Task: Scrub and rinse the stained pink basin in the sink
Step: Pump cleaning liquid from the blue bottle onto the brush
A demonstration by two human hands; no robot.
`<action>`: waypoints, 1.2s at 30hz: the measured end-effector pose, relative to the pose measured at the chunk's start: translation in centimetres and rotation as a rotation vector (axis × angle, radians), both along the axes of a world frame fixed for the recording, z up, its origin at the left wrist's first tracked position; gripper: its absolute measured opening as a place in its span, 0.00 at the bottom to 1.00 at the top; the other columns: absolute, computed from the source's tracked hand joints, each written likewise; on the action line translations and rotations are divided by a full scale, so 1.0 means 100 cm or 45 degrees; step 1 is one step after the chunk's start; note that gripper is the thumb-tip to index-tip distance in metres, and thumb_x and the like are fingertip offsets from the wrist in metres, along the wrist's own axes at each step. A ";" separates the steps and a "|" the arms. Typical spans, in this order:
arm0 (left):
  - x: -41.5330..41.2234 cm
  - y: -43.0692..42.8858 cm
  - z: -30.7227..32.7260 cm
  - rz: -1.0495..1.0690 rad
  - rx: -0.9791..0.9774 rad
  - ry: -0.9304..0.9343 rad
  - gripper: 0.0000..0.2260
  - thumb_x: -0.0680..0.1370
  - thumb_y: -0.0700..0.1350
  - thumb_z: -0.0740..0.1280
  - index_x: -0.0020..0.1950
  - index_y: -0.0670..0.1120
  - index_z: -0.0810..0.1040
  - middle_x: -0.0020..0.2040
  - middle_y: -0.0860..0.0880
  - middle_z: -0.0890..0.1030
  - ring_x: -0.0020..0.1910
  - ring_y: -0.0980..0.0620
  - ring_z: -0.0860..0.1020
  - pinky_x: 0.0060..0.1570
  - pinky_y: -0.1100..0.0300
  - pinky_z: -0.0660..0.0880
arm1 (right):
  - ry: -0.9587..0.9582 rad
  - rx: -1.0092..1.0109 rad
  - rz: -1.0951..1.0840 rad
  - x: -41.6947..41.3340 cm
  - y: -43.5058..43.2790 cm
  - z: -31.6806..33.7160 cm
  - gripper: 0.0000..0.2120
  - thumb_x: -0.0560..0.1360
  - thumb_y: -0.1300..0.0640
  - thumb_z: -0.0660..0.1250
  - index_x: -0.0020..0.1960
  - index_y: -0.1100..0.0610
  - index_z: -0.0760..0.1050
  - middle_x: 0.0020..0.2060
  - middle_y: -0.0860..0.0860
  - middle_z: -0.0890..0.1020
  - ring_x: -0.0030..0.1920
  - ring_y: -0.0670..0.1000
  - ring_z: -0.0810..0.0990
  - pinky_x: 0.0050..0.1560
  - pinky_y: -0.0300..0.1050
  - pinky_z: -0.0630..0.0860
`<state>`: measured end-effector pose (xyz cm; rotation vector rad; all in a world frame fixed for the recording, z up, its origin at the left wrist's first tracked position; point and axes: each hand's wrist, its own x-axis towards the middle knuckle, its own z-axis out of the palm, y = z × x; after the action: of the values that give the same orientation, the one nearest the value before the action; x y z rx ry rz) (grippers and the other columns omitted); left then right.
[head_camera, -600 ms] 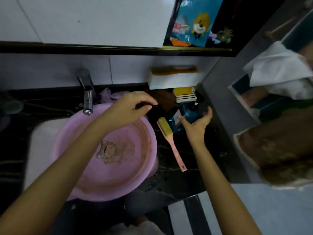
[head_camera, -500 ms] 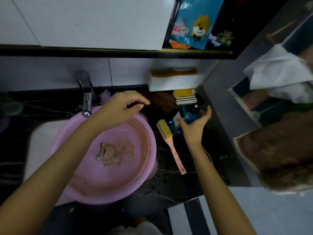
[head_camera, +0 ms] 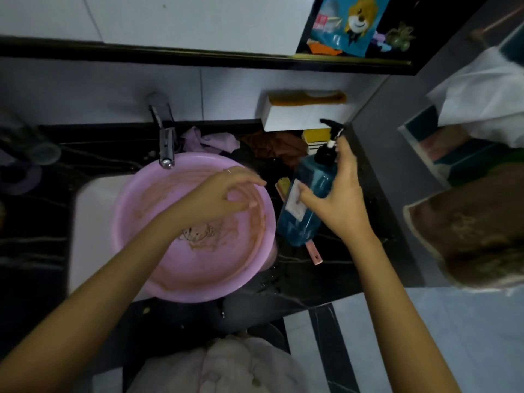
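Observation:
A pink basin [head_camera: 158, 222] with brown stains and a cartoon print rests in the white sink [head_camera: 88, 222] under the chrome tap [head_camera: 166, 148]. My left hand [head_camera: 224, 197] hovers over the basin's right side, fingers spread and curled, holding nothing. My right hand [head_camera: 337, 199] grips a blue pump bottle [head_camera: 306, 202] with a black pump head, tilted and lifted above the dark counter just right of the basin. A pink-handled scrub brush [head_camera: 314, 255] lies on the counter, mostly hidden behind the bottle.
Purple and brown cloths [head_camera: 269, 146] lie crumpled behind the basin. A white box [head_camera: 303, 114] with an orange comb on top stands against the wall. A shelf [head_camera: 354, 56] above holds a blue packet. White cloth [head_camera: 226, 367] lies at the bottom edge.
My right hand has closed on the blue pump bottle and lifted it toward the basin. My left hand has drawn back from the counter's rear and now hangs over the basin.

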<state>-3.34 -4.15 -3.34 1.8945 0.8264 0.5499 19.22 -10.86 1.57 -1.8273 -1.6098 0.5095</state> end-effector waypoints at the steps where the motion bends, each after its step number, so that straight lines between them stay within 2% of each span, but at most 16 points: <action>1: 0.001 -0.004 -0.004 -0.003 -0.024 -0.015 0.18 0.74 0.42 0.72 0.60 0.57 0.74 0.59 0.54 0.77 0.56 0.63 0.75 0.52 0.73 0.71 | 0.039 -0.076 0.080 -0.006 -0.005 -0.001 0.49 0.68 0.51 0.74 0.76 0.46 0.43 0.74 0.51 0.59 0.67 0.40 0.62 0.64 0.42 0.66; 4: 0.001 -0.024 -0.018 -0.043 -0.280 -0.028 0.21 0.72 0.43 0.73 0.63 0.51 0.74 0.57 0.53 0.79 0.51 0.63 0.78 0.51 0.69 0.74 | 0.092 -0.237 0.227 -0.021 -0.021 -0.016 0.54 0.67 0.49 0.74 0.74 0.36 0.36 0.74 0.52 0.61 0.69 0.51 0.69 0.64 0.52 0.72; 6: 0.003 -0.042 -0.029 -0.144 -0.378 -0.005 0.21 0.71 0.42 0.74 0.62 0.53 0.73 0.54 0.56 0.79 0.49 0.63 0.78 0.51 0.67 0.76 | 0.094 -0.275 0.276 -0.028 -0.028 -0.026 0.53 0.66 0.49 0.73 0.73 0.33 0.36 0.73 0.53 0.64 0.67 0.54 0.71 0.61 0.57 0.75; 10: -0.003 -0.073 -0.052 -0.126 -0.507 -0.130 0.21 0.72 0.39 0.73 0.60 0.55 0.71 0.54 0.53 0.78 0.46 0.52 0.81 0.49 0.57 0.79 | 0.158 -0.261 0.263 -0.043 -0.037 -0.040 0.49 0.66 0.55 0.76 0.72 0.38 0.46 0.60 0.43 0.71 0.55 0.44 0.78 0.53 0.42 0.77; 12: -0.008 -0.077 -0.059 -0.077 -0.464 -0.121 0.19 0.72 0.38 0.73 0.61 0.46 0.73 0.54 0.50 0.79 0.46 0.52 0.82 0.49 0.55 0.80 | 0.154 -0.265 0.242 -0.052 -0.040 -0.046 0.47 0.65 0.51 0.76 0.71 0.39 0.46 0.65 0.49 0.70 0.62 0.48 0.75 0.58 0.49 0.76; 13: -0.011 -0.078 -0.063 -0.061 -0.444 -0.111 0.19 0.72 0.38 0.73 0.60 0.44 0.73 0.54 0.50 0.80 0.48 0.52 0.81 0.49 0.55 0.80 | 0.160 -0.282 0.247 -0.056 -0.040 -0.049 0.47 0.64 0.49 0.75 0.72 0.40 0.46 0.69 0.53 0.66 0.65 0.51 0.72 0.62 0.54 0.74; 15: -0.018 -0.081 -0.069 -0.040 -0.459 -0.131 0.18 0.71 0.38 0.73 0.58 0.45 0.73 0.52 0.52 0.79 0.51 0.53 0.80 0.48 0.59 0.79 | 0.167 -0.302 0.262 -0.065 -0.039 -0.055 0.48 0.64 0.46 0.74 0.73 0.41 0.46 0.72 0.50 0.63 0.65 0.50 0.73 0.63 0.55 0.74; 17: -0.024 -0.085 -0.072 -0.010 -0.487 -0.174 0.19 0.72 0.37 0.73 0.58 0.51 0.73 0.51 0.56 0.78 0.50 0.58 0.79 0.47 0.63 0.78 | 0.109 -0.272 0.266 -0.075 -0.039 -0.057 0.47 0.66 0.49 0.75 0.74 0.43 0.47 0.65 0.40 0.68 0.55 0.46 0.79 0.57 0.45 0.78; 20: -0.030 -0.087 -0.070 0.003 -0.539 -0.196 0.21 0.72 0.36 0.72 0.57 0.55 0.71 0.47 0.57 0.78 0.46 0.63 0.79 0.49 0.62 0.78 | -0.076 -0.143 0.206 -0.086 -0.040 -0.058 0.43 0.69 0.53 0.73 0.75 0.47 0.51 0.56 0.45 0.77 0.39 0.46 0.80 0.41 0.27 0.74; 22: -0.033 -0.086 -0.066 -0.029 -0.604 -0.198 0.20 0.72 0.36 0.73 0.57 0.55 0.71 0.45 0.57 0.79 0.43 0.63 0.80 0.48 0.63 0.78 | -0.130 -0.120 0.138 -0.093 -0.038 -0.054 0.38 0.70 0.51 0.71 0.74 0.47 0.54 0.44 0.49 0.83 0.32 0.47 0.79 0.36 0.33 0.76; 24: -0.034 -0.085 -0.062 -0.022 -0.654 -0.218 0.21 0.70 0.38 0.75 0.57 0.54 0.73 0.44 0.56 0.81 0.43 0.62 0.81 0.46 0.66 0.76 | -0.102 -0.143 0.096 -0.096 -0.036 -0.052 0.36 0.71 0.50 0.71 0.72 0.45 0.55 0.37 0.50 0.83 0.32 0.45 0.80 0.39 0.43 0.78; 27: -0.034 -0.088 -0.058 0.042 -0.658 -0.246 0.23 0.67 0.40 0.77 0.58 0.52 0.74 0.43 0.56 0.82 0.42 0.62 0.81 0.43 0.69 0.74 | -0.017 -0.149 0.116 -0.098 -0.033 -0.048 0.36 0.70 0.51 0.71 0.71 0.42 0.55 0.45 0.47 0.82 0.37 0.43 0.81 0.44 0.45 0.80; 30: -0.030 -0.092 -0.050 0.069 -0.655 -0.236 0.21 0.69 0.45 0.76 0.57 0.55 0.72 0.47 0.57 0.82 0.47 0.64 0.80 0.45 0.70 0.74 | -0.110 -0.125 0.141 -0.103 -0.034 -0.043 0.38 0.68 0.51 0.72 0.72 0.44 0.55 0.47 0.48 0.81 0.35 0.48 0.81 0.40 0.48 0.80; 32: -0.029 -0.095 -0.046 0.076 -0.667 -0.228 0.20 0.70 0.47 0.75 0.58 0.53 0.72 0.50 0.57 0.81 0.49 0.66 0.79 0.46 0.71 0.74 | -0.212 -0.114 0.144 -0.106 -0.036 -0.041 0.39 0.67 0.50 0.73 0.72 0.47 0.56 0.46 0.44 0.78 0.33 0.49 0.80 0.36 0.46 0.79; 34: -0.029 -0.098 -0.045 0.087 -0.620 -0.223 0.21 0.70 0.46 0.76 0.59 0.50 0.72 0.51 0.55 0.81 0.49 0.65 0.79 0.45 0.71 0.75 | -0.225 -0.135 0.143 -0.106 -0.037 -0.042 0.39 0.67 0.50 0.73 0.71 0.48 0.56 0.41 0.38 0.74 0.31 0.44 0.78 0.34 0.41 0.77; 36: -0.030 -0.099 -0.044 0.101 -0.568 -0.210 0.21 0.69 0.46 0.76 0.59 0.50 0.72 0.50 0.55 0.81 0.48 0.66 0.79 0.45 0.72 0.75 | -0.134 -0.182 0.142 -0.103 -0.037 -0.042 0.39 0.68 0.50 0.73 0.71 0.45 0.55 0.41 0.40 0.75 0.34 0.43 0.79 0.35 0.37 0.76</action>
<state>-6.31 -14.08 -7.74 1.3963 0.8382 0.5128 8.91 -14.55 -2.63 -1.9031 -1.7947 0.6009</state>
